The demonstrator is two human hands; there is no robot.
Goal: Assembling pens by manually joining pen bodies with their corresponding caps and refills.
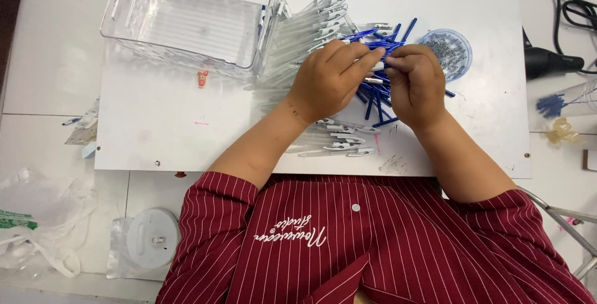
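From my head camera I look down at a white board (186, 124) lying on the counter (43, 61), with both of my hands meeting over a pile of pen parts. My left hand (329, 77) is curled, its fingertips pinched on a clear pen barrel (373, 81) whose metal tip points toward my other hand. My right hand (415, 83) is closed too, thumb and fingers nipping a small piece right at that tip; the piece is too small for me to tell what it is. The two hands touch at the fingertips. Under and between them lies a loose heap of blue pen refills (379, 102), fanned out in all directions. To the left of the heap, a row of clear pen barrels with clips (311, 24) leans against a clear plastic bin (193, 18), and more barrels (339, 139) lie near my left wrist. Just beyond my right hand stands a small round blue dish of tiny metal springs (449, 52). A small pink figure (203, 79) sits on the board below the bin.
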